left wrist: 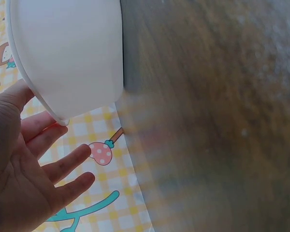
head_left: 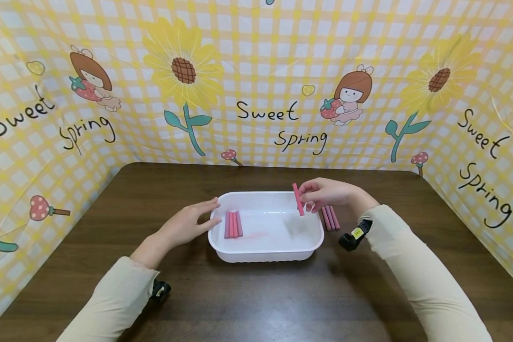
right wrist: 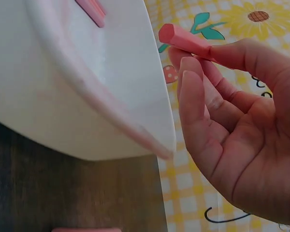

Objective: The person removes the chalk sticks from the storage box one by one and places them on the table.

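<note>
My right hand [head_left: 320,194] pinches a pink six-sided chalk stick [head_left: 298,199] between thumb and fingers, above the right end of a white plastic tub [head_left: 265,256]. In the right wrist view the chalk stick [right wrist: 183,38] points out past the fingertips, higher than the tub rim [right wrist: 106,108]. My left hand [head_left: 192,221] rests at the tub's left rim, its fingers spread and nearly straight. Thumb and fingertips touch that rim in the left wrist view. Several pink and mauve chalk sticks [head_left: 233,224] lie side by side inside the tub at its left end.
More chalk sticks [head_left: 330,218] lie side by side on the dark wooden table [head_left: 256,304], just right of the tub. Faint pink smears mark the tub floor. A yellow checked cloth [head_left: 256,61] with printed flowers rises behind and at both sides.
</note>
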A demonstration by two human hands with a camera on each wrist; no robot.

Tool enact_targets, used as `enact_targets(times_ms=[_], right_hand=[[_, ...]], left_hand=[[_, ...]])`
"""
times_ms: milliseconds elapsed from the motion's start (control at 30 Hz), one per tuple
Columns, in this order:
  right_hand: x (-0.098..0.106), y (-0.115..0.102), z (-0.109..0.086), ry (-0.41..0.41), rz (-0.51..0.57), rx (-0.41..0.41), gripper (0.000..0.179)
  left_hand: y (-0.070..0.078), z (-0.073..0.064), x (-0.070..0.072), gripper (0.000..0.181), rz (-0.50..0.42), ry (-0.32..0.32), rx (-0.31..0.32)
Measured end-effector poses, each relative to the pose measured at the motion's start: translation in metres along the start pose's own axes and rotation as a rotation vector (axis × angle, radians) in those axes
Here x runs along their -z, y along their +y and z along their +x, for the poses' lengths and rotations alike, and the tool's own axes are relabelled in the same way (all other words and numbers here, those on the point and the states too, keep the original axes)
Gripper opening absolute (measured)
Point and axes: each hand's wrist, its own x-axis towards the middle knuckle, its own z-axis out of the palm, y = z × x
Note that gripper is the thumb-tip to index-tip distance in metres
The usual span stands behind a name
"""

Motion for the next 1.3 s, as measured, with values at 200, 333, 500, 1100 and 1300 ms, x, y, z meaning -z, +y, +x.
enact_targets(times_ms=[200,333,500,1100,1300], right_hand=[[0.005,0.011,-0.011,0.055,-0.004,-0.009,0.029],[0.008,0.021,-0.016,0.065,0.02,0.016,0.027],[0.012,0.035,-0.022,0.071,0.057,0.049,0.024],[0.019,0.081,-0.045,0.154,0.197,-0.012,0.025],[0.019,0.095,-0.052,0.17,0.228,-0.028,0.025]], left_hand=[[0.001,0.0,0.0,0.054,0.0,-0.006,0.012],[0.001,0.0,0.0,0.054,0.0,-0.006,0.012],[0.001,0.0,0.0,0.053,-0.001,-0.001,0.008],[0.0,0.0,-0.001,0.052,-0.007,0.001,0.009],[-0.001,0.0,-0.002,0.052,-0.006,0.003,0.008]])
